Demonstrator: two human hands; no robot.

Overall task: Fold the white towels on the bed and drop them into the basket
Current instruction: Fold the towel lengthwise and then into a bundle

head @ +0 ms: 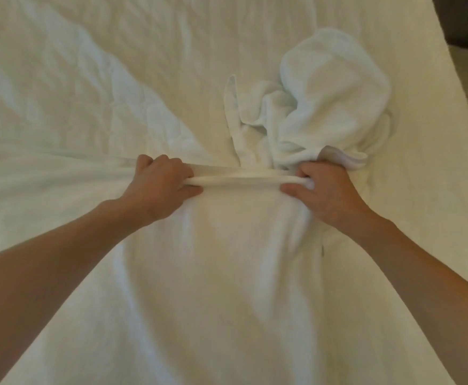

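My left hand [159, 186] and right hand [326, 191] clamp 1 white terry towel [241, 259]; no fold done, crumpled white heap [324, 101] waits

Dark furniture [467, 18] fills the upper right corner, too dim to identify.

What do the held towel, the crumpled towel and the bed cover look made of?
The held towel: soft white cloth, probably cotton terry; matte, drapes in loose folds, its hemmed edge gripped by the left hand and right hand. The crumpled towel: thicker terry by its look; fuzzy nap, plump folds. The bed cover: smoother woven fabric, possibly quilted; matte, fine creases.
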